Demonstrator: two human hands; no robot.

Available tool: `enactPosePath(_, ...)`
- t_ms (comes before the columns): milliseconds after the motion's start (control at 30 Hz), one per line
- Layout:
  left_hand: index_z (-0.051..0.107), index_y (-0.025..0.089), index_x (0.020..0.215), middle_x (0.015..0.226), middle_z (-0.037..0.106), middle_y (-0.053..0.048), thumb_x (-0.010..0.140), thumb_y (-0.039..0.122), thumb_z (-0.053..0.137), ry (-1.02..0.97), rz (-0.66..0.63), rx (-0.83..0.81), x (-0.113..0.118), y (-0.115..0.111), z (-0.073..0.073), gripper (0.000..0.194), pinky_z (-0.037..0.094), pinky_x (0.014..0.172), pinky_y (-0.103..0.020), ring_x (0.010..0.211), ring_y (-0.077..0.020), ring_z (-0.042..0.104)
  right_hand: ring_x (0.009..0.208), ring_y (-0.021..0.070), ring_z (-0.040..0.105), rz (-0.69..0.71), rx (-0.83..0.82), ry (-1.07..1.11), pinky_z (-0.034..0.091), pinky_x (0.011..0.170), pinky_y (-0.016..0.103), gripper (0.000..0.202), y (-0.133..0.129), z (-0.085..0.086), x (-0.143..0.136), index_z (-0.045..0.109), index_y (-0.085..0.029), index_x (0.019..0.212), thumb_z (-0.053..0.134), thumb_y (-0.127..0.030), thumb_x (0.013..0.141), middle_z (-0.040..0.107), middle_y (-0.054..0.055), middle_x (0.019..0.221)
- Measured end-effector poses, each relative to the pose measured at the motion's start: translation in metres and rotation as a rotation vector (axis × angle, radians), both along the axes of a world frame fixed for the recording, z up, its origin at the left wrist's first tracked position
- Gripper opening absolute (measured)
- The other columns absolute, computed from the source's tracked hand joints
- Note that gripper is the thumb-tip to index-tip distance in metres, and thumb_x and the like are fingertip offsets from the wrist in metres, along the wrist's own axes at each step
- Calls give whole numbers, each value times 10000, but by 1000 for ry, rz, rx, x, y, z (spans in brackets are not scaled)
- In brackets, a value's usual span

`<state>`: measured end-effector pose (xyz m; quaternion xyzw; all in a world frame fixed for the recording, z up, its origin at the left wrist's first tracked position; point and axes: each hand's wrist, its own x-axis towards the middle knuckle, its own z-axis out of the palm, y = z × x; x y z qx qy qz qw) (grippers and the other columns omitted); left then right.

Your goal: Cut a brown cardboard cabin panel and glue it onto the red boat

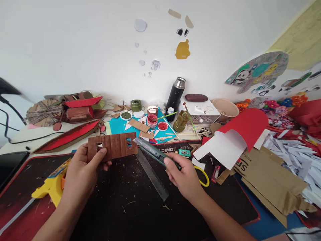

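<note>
A brown-painted piece of cardboard (pixel 115 146) with cut-out windows is pinched in my left hand (pixel 86 164), thumb in front and fingers behind. My right hand (pixel 182 174) is closed around a dark green utility knife (pixel 157 153). The knife's front end lies against or just before the right edge of the cardboard, beside a window; whether they touch I cannot tell. Beneath both hands, a dark metal ruler (pixel 154 177) rests at a slant on the black mat (pixel 120 204). Left of my left hand is a yellow glue gun (pixel 50 185), partly hidden by my wrist.
Painted model boats (pixel 70 137) stand at the back left. Open paint jars (pixel 152 120) and a black thermos (pixel 175 95) are at the back. Yellow-handled scissors (pixel 204 177), a lighter (pixel 215 174), curled red paper (pixel 244 127) and cardboard sheets (pixel 271 180) lie to the right.
</note>
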<state>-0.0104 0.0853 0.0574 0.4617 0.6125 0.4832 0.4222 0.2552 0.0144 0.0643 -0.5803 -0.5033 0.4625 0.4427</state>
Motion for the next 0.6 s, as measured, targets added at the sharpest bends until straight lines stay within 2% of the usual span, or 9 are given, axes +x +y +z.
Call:
enactPosePath(100,606,228,970,786,628,31,671,503,849,-265,-21,-90,-2,6,-5,473,410,425,-222,553,-107,545,382,80,366,-89,-62,323,225,384,230,407,10,-6,2,653,-209,934,641,-614,970,478,-80,546)
enactPosePath(233,664,184,924,681,582,37,608,486,916,-439,-43,-182,-3,9,-8,504,352,374,-181,495,-80,494,370,41,353,-118,-87,555,209,374,204,486,25,-10,-5,588,-194,808,756,-645,877,504,-75,579)
enactPosePath(367,690,163,872,619,559,43,571,475,949,-520,-55,-246,-2,8,-9,505,315,333,-173,437,-73,468,368,40,401,-26,-172,626,253,367,189,485,32,-15,-18,631,-181,889,821,-622,824,545,-69,617)
enactPosePath(467,716,148,908,607,573,37,558,468,963,-541,-77,-281,0,6,-10,534,308,320,-176,410,-75,465,367,50,439,44,-224,618,291,364,187,513,34,-20,-29,641,-175,924,823,-641,810,569,-63,623)
enactPosePath(600,715,142,893,611,584,29,594,453,958,-545,-121,-296,1,3,-11,495,327,329,-181,410,-79,483,377,60,469,67,-258,607,319,370,182,545,35,-26,-41,615,-182,902,800,-686,807,568,-66,606)
